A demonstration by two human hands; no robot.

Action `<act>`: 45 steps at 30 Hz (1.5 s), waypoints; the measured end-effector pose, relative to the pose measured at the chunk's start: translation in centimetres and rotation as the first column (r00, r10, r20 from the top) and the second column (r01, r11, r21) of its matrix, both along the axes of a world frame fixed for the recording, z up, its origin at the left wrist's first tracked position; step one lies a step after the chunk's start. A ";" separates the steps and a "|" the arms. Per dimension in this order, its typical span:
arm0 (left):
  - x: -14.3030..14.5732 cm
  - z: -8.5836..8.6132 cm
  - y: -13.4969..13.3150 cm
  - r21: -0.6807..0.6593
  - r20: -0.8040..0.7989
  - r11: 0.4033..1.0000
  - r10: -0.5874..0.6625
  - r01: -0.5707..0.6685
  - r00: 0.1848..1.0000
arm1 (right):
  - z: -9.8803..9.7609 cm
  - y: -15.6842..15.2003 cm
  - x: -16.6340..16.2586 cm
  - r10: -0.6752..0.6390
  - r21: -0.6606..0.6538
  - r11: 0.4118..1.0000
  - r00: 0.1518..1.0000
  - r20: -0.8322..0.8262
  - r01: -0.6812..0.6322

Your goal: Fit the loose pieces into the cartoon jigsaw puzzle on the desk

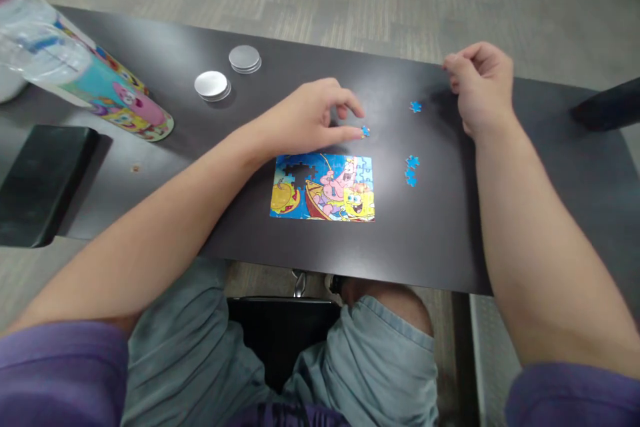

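Note:
A mostly assembled cartoon jigsaw puzzle (340, 197) lies on the dark table, with an irregular gap in its upper left part. Just above it, my left hand (320, 113) reaches in from the left, thumb and index finger apart. Its thumb tip touches a small blue puzzle piece (366, 131). To the right lie more loose blue pieces: one single piece (415, 107) and, lower down, a pair of pieces (412, 169) close together. My right hand (481, 83) is curled over the far right edge area, fingers closed; whatever they may hold is hidden.
Two small stacks of round silvery discs (211, 85) stand at the table's back left. Farther left are a clear-topped cartoon-printed tube (125, 97) and a black case (45, 180). A dark cylindrical object (607, 107) is at the right edge.

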State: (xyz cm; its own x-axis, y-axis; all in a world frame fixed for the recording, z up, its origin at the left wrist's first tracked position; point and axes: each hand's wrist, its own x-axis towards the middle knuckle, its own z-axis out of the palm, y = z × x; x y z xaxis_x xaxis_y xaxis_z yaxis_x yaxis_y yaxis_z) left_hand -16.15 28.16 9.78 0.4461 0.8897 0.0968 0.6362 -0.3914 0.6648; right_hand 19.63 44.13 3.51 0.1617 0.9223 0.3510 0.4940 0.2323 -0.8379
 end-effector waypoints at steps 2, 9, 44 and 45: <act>2.1 -0.4 -0.4 0.039 -0.033 0.999 -0.033 0.034 0.999 | 0.0 0.0 -0.1 -0.016 0.013 1.000 1.000 0.009 0.015; 2.3 -1.2 0.9 0.064 -0.046 0.995 0.083 -0.080 0.995 | -0.4 1.6 -0.4 0.004 0.044 0.999 1.000 -0.015 -0.003; 0.2 1.1 -0.4 -0.082 0.444 0.986 0.166 -0.144 0.881 | 3.5 -12.2 -10.5 0.701 0.039 0.711 0.712 0.037 -0.702; 0.3 1.1 -0.5 -0.081 0.444 0.985 0.175 -0.155 0.879 | 3.3 -12.0 -10.5 0.681 0.038 0.730 0.731 0.040 -0.682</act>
State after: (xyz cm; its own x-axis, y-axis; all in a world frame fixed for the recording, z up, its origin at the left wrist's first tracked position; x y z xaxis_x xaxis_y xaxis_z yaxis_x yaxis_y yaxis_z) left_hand -15.82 27.69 10.87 0.2106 0.9542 0.2127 0.3198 -0.2728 0.9073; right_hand 9.14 32.13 6.84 -0.5121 0.7642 0.3921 0.2058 0.5524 -0.8078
